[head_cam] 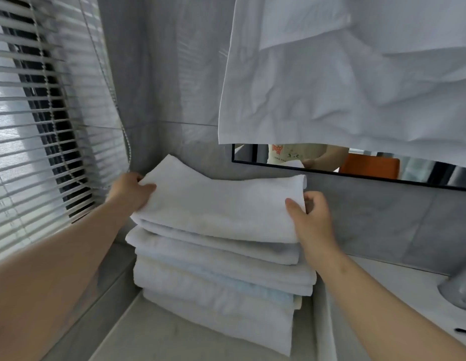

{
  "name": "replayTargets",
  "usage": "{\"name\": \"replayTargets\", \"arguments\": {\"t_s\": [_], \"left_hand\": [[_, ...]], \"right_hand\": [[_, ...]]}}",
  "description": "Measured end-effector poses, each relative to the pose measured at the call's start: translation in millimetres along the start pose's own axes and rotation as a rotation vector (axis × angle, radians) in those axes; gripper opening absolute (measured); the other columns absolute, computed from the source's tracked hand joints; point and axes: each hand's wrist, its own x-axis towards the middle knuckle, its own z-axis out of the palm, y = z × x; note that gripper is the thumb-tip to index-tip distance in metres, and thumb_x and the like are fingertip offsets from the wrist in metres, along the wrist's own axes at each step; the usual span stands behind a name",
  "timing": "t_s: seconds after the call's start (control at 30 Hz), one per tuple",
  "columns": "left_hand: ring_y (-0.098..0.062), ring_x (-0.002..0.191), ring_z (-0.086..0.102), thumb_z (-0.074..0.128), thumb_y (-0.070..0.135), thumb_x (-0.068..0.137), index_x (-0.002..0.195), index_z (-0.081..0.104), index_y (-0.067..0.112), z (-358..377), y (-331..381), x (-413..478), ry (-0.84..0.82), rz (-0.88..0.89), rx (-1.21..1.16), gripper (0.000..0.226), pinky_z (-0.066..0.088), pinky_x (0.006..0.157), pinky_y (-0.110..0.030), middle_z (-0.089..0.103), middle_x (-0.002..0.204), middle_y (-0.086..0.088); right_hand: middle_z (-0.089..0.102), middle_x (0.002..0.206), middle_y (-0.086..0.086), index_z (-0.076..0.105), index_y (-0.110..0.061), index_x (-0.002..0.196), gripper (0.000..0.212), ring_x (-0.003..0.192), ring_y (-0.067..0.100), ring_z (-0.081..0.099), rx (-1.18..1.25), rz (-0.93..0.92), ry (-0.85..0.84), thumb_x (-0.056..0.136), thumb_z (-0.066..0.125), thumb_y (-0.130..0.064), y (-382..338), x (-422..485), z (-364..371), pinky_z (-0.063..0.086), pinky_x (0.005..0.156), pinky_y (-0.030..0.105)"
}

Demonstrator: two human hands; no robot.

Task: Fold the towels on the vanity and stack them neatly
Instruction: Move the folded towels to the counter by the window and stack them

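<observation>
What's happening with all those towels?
A person is building a pile of folded white towels on the vanity, beside the window blinds. The left hand grips the top towel at its left end, and the right hand grips its right end. Another white cloth hangs above, covering part of the mirror.

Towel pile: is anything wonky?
Yes. The top towel sits crooked on the pile, its far left corner humped up, while the left hand and right hand grip its ends.

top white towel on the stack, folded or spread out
Folded: white terry towel, a compact rectangle atop the stack, left hand and right hand gripping its ends.
</observation>
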Motion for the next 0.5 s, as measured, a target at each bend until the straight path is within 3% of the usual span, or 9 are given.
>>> {"name": "replayTargets", "arguments": {"t_s": [0.07,0.17,0.27,0.43,0.5], "left_hand": [[-0.03,0.089,0.051,0.057,0.03,0.09,0.114,0.059,0.005,4.6,-3.1,-1.9,-0.028,-0.018,0.036,0.035,0.04,0.073,-0.033,0.059,0.104,-0.015],[-0.034,0.104,0.055,0.053,0.039,0.091,0.127,0.053,0.008,13.1,-14.1,-6.3,-0.159,-0.08,0.195,0.048,0.046,0.082,-0.035,0.058,0.119,-0.017],[-0.035,0.111,0.053,0.049,0.04,0.093,0.131,0.047,0.01,18.3,-16.1,-12.9,-0.163,-0.1,0.272,0.049,0.044,0.085,-0.037,0.055,0.124,-0.017],[-0.035,0.107,0.055,0.052,0.03,0.092,0.131,0.046,0.017,20.4,-13.4,-19.6,-0.064,-0.099,0.214,0.041,0.044,0.077,-0.037,0.056,0.12,-0.015],[-0.036,0.104,0.055,0.054,0.026,0.091,0.127,0.052,0.02,15.3,-14.1,-16.4,0.008,-0.066,0.117,0.037,0.045,0.075,-0.038,0.059,0.116,-0.015]], "right_hand": [[0.056,0.092,-0.001,0.046,-0.023,0.092,0.013,0.081,0.013,0.055,-0.03,0.077,0.002,0.091,0.057,-0.016,8.8,3.3,-0.3,0.045,0.062,0.027],[0.053,0.089,0.002,0.045,-0.015,0.103,0.018,0.08,0.019,0.055,-0.083,0.339,-0.059,0.09,0.057,-0.01,29.6,-1.2,-4.3,0.049,0.063,0.032],[0.054,0.092,0.012,0.048,-0.008,0.095,0.012,0.084,0.029,0.056,-0.027,0.513,-0.085,0.089,0.059,-0.01,37.1,-4.4,-11.6,0.052,0.064,0.039],[0.058,0.089,0.012,0.055,-0.01,0.087,0.009,0.074,0.023,0.055,-0.012,0.563,-0.159,0.089,0.062,-0.015,25.2,-3.6,-13.2,0.046,0.053,0.029],[0.061,0.09,0.011,0.058,-0.012,0.086,0.005,0.078,0.023,0.057,0.055,0.49,-0.133,0.089,0.062,-0.014,22.2,-2.6,-11.9,0.048,0.058,0.03]]}}
